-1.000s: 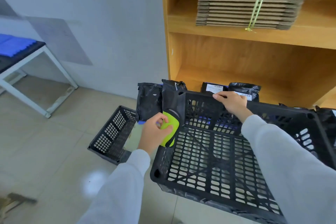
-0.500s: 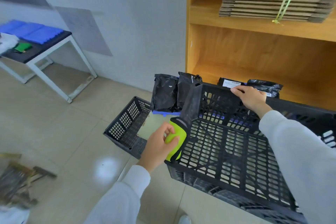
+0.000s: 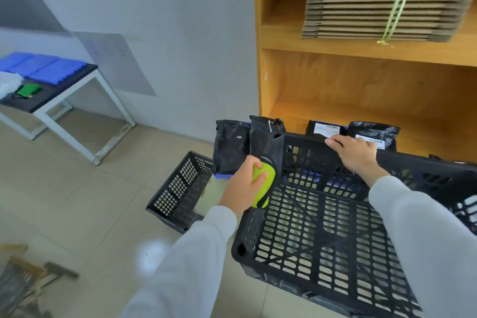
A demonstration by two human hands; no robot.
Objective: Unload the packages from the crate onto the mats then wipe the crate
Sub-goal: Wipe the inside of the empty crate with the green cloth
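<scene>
On the floor: crate (image 3: 322,227) bare | left grip (image 3: 242,188) holds green cloth (image 3: 262,183) | right grip (image 3: 357,153) clasps rim

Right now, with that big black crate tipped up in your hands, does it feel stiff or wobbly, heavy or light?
Probably stiff: the crate keeps its shape while tilted. Likely light for its size, since its walls are mostly holes and the right hand steadies it by the rim alone. The left hand presses a green sponge against it.

Crate (image 3: 322,227) cut off at right and bottom frame edges. Package (image 3: 324,128) labels too small to read. Mats (image 3: 220,175) mostly hidden behind crate wall.
</scene>
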